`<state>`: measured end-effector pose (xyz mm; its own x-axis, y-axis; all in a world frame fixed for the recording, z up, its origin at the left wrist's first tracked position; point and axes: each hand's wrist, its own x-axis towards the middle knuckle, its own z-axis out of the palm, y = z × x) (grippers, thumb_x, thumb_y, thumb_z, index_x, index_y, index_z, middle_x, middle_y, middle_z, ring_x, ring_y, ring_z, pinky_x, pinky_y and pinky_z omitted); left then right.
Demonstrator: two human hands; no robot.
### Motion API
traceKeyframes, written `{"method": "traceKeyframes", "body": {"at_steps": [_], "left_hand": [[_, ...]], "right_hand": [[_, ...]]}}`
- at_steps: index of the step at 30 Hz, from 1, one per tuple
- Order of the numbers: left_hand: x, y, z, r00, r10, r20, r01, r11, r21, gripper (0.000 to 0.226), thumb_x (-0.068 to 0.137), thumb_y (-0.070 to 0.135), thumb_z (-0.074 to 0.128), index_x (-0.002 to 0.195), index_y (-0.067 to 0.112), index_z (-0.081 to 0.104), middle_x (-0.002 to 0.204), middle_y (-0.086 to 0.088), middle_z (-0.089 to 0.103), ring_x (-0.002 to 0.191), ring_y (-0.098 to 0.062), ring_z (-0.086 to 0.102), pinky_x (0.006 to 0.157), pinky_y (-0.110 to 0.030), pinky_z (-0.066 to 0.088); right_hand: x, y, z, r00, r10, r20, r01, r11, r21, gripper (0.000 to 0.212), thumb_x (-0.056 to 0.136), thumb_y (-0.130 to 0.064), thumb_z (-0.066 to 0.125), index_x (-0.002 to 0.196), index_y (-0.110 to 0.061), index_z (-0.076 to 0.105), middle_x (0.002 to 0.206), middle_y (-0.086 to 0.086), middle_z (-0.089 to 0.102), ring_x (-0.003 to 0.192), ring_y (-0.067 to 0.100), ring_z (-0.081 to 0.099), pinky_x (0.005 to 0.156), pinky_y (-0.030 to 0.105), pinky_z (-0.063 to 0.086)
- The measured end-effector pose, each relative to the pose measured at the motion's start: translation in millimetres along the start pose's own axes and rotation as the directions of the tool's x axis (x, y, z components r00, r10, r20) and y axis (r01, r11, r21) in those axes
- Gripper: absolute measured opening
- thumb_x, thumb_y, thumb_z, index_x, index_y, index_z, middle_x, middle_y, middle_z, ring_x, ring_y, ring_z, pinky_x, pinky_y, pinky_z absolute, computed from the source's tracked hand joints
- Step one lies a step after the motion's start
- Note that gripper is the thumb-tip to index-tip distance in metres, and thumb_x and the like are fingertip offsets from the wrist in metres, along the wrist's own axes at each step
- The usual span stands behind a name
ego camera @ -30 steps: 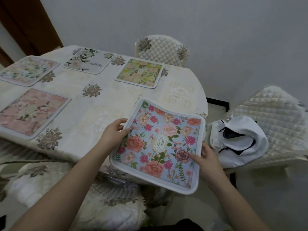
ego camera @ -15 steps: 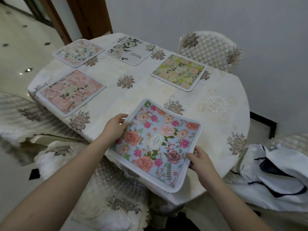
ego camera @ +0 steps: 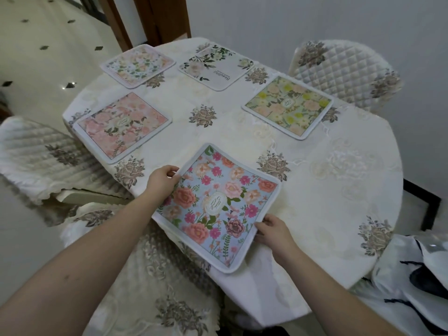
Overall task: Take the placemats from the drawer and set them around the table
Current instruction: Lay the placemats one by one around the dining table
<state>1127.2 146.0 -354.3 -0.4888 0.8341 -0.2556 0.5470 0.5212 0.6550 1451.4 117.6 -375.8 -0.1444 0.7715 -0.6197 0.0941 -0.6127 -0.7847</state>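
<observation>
A blue floral placemat (ego camera: 215,204) lies at the near edge of the round table (ego camera: 339,190), its near corner hanging over the rim. My left hand (ego camera: 161,181) pinches its left edge and my right hand (ego camera: 274,231) pinches its right edge. Several other placemats lie flat on the cream tablecloth: a pink one (ego camera: 121,123) at the left, a pale floral one (ego camera: 137,65) at the far left, a white one with dark leaves (ego camera: 217,66) at the far side, and a yellow-green one (ego camera: 288,105) at the right.
Quilted cream chairs stand round the table: one at the far right (ego camera: 344,69), one at the left (ego camera: 36,154), one just below the table's near edge (ego camera: 145,275). A white bag with dark straps (ego camera: 417,275) lies at the lower right. A grey wall runs behind.
The blue placemat has come down over the table's near edge, still held by both hands. The view has swung left, so more of the table and fewer of the right-hand chair show.
</observation>
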Motion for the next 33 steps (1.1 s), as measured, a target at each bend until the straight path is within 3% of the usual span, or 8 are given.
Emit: {"method": "traceKeyframes", "body": {"at_steps": [7, 11, 17, 25, 33], "left_hand": [[22, -14, -2, 0.999, -0.002, -0.046, -0.001, 0.998, -0.057, 0.034, 0.098, 0.019, 0.061, 0.13, 0.008, 0.063, 0.127, -0.015, 0.064, 0.11, -0.031, 0.06, 0.086, -0.034, 0.046], [30, -21, 1, 0.999, 0.008, -0.04, -0.01, 0.999, -0.045, 0.033, 0.099, 0.017, 0.059, 0.13, 0.006, 0.063, 0.127, -0.015, 0.065, 0.111, -0.031, 0.061, 0.09, -0.034, 0.045], [40, -30, 7, 0.997, 0.045, -0.055, -0.046, 0.999, -0.023, 0.032, 0.099, 0.017, 0.059, 0.129, 0.007, 0.064, 0.125, -0.014, 0.066, 0.11, -0.03, 0.061, 0.09, -0.032, 0.044], [44, -40, 12, 0.998, 0.052, -0.045, -0.052, 0.998, -0.018, 0.033, 0.1, 0.016, 0.057, 0.131, 0.006, 0.062, 0.129, -0.015, 0.064, 0.117, -0.031, 0.059, 0.101, -0.038, 0.045], [49, -43, 9, 0.996, 0.055, -0.072, -0.057, 0.998, -0.02, 0.033, 0.099, 0.014, 0.057, 0.13, 0.004, 0.063, 0.129, -0.016, 0.064, 0.116, -0.032, 0.059, 0.102, -0.039, 0.045]], "right_hand": [[15, 6, 23, 0.998, 0.067, -0.005, -0.067, 0.997, 0.04, 0.011, 0.092, 0.004, 0.061, 0.102, 0.001, 0.065, 0.095, 0.017, 0.072, 0.081, 0.024, 0.072, 0.064, 0.026, 0.059], [18, 11, 31, 0.996, 0.093, -0.01, -0.092, 0.995, 0.022, 0.008, 0.092, 0.004, 0.061, 0.094, -0.001, 0.065, 0.088, 0.014, 0.073, 0.073, 0.018, 0.071, 0.06, 0.022, 0.056], [24, 18, 30, 0.993, 0.114, -0.036, -0.116, 0.991, -0.062, 0.008, 0.092, 0.001, 0.062, 0.098, -0.001, 0.067, 0.093, 0.016, 0.073, 0.077, 0.022, 0.07, 0.066, 0.025, 0.056], [24, 17, 29, 0.996, 0.058, -0.068, -0.069, 0.981, -0.182, 0.007, 0.091, 0.002, 0.063, 0.094, -0.003, 0.067, 0.088, 0.018, 0.071, 0.073, 0.02, 0.069, 0.057, 0.019, 0.053], [28, 17, 33, 0.996, 0.034, -0.08, -0.05, 0.978, -0.201, 0.011, 0.088, 0.003, 0.064, 0.093, -0.006, 0.068, 0.081, 0.012, 0.071, 0.071, 0.017, 0.068, 0.062, 0.021, 0.054]]}}
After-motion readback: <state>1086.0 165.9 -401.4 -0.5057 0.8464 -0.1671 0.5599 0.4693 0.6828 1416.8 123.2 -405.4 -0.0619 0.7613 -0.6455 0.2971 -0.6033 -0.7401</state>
